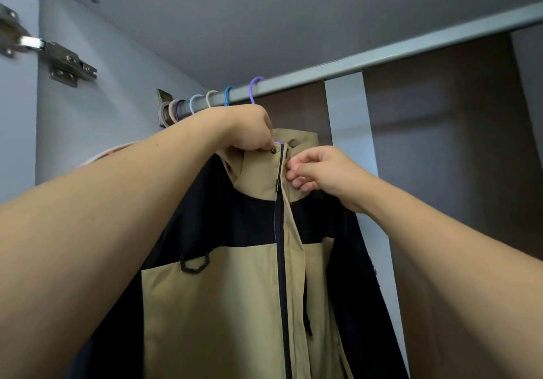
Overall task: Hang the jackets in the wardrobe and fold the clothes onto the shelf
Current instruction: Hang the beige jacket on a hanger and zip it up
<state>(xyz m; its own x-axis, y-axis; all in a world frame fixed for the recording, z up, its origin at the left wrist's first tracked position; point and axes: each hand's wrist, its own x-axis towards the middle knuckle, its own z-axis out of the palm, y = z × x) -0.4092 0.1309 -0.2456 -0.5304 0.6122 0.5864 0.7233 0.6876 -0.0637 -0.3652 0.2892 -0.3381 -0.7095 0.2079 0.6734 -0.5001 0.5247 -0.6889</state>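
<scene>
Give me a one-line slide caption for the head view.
Both hands, left and right, grip the collar of a tan-and-navy jacket hanging from a purple hanger on the wardrobe rail.

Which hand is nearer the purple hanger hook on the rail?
Left. The left hand grips the jacket collar directly under the purple hanger hook. The right hand pinches the collar flap lower down and further right.

No readable writing anywhere we look.

We find no legible text, brand, number or sign on the tan and black jacket point(223, 305); its zipper pull point(277, 186) may carry tiny marks, but they are too small for us to read.
</scene>
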